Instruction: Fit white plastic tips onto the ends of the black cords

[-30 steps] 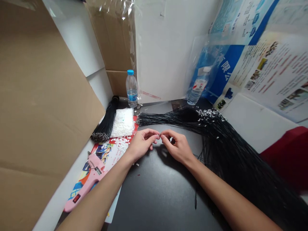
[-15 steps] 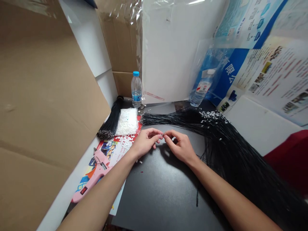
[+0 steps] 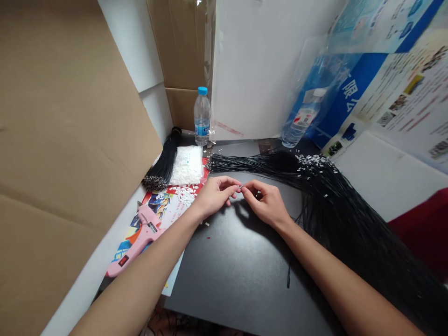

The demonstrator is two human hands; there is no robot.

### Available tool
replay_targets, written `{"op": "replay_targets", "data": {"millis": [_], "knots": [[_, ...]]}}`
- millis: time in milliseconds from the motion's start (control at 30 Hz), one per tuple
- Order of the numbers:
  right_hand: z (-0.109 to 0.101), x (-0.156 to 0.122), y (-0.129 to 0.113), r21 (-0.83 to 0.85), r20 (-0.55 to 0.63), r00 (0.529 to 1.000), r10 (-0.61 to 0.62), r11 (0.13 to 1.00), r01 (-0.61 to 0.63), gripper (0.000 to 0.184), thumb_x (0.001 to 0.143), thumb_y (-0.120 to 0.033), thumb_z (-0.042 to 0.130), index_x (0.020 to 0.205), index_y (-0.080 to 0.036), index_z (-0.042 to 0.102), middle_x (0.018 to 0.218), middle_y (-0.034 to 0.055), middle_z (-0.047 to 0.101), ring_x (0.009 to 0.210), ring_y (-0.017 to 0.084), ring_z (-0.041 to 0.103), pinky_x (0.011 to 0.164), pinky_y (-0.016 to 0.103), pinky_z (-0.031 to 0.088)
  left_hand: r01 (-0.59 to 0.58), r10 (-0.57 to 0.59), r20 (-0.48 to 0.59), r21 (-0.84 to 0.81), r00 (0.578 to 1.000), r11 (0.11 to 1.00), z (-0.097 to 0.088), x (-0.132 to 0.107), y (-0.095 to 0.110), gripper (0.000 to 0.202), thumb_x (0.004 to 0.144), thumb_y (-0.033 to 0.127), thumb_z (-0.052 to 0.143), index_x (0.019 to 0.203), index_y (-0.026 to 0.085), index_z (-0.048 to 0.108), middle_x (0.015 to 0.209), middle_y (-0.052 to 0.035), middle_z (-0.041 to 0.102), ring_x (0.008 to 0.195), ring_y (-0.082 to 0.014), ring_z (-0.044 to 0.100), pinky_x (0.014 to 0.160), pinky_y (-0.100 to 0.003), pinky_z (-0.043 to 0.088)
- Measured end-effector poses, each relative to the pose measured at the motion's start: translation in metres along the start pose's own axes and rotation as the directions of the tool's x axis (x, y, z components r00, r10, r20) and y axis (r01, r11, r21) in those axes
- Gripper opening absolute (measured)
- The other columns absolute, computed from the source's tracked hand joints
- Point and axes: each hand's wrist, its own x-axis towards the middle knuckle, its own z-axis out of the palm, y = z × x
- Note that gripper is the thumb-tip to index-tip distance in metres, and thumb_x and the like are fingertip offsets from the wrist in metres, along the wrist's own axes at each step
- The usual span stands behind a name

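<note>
The left hand [image 3: 217,196] and the right hand [image 3: 266,203] were held close together above the dark worktop [image 3: 238,275], both narrowly pinched, with thumbs and forefingers meeting. A tiny pale piece [image 3: 240,187] was gripped between the fingertips of the two hands, though it was too small for its exact form to be made out.

Just beyond the hands, a large spread of thin black cords [image 3: 350,224] was laid from near the back edge of the worktop toward its right edge, with small metal ends [image 3: 212,163] gathered at the left. Small white pieces [image 3: 313,161] were scattered over the cords.

Along the left edge, a pink hot glue gun [image 3: 149,224] was lying on a colourful printed sheet [image 3: 159,207], and more white pieces [image 3: 184,196] were heaped on the sheet's red part. Further back were placed a clear bag of white pieces [image 3: 186,165] and a smaller black cord bundle [image 3: 163,163].

At the back edge stood a water bottle [image 3: 202,116], and a second bottle [image 3: 301,123] was seen inside a clear plastic bag. A cardboard sheet [image 3: 70,140] was propped along the left side, while printed blue-and-white posters [image 3: 385,88] were placed at the right, beyond which a red cloth [image 3: 423,228] was visible.
</note>
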Motion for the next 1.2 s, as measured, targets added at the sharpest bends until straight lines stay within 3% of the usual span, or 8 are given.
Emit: {"op": "replay_targets", "data": {"millis": [533, 1200], "knots": [[-0.0009, -0.0005, -0.0016, -0.022, 0.02, 1.0, -0.022, 1.0, 0.022, 0.024, 0.088, -0.03, 0.055, 0.069, -0.018, 0.065, 0.06, 0.0003, 0.063, 0.053, 0.01, 0.05, 0.054, 0.023, 0.037, 0.061, -0.059, 0.027, -0.124, 0.998, 0.99, -0.0027, 0.0007, -0.0072, 0.008, 0.085, 0.012, 0.066, 0.089, 0.012, 0.073, 0.083, -0.0037, 0.07, 0.052, -0.0053, 0.053, 0.057, -0.023, 0.047], [0.0009, -0.0006, 0.0038, -0.01, 0.012, 1.0, -0.028, 1.0, 0.028, 0.02, 0.087, -0.029, 0.058, 0.074, -0.018, 0.069, 0.063, 0.0007, 0.064, 0.055, 0.011, 0.051, 0.056, 0.024, 0.038, 0.095, -0.091, 0.038, -0.148, 0.995, 0.984, -0.0048, 0.0032, -0.0091, 0.008, 0.084, 0.012, 0.07, 0.09, 0.011, 0.075, 0.083, -0.005, 0.073, 0.054, -0.0061, 0.059, 0.057, -0.021, 0.049]]}}
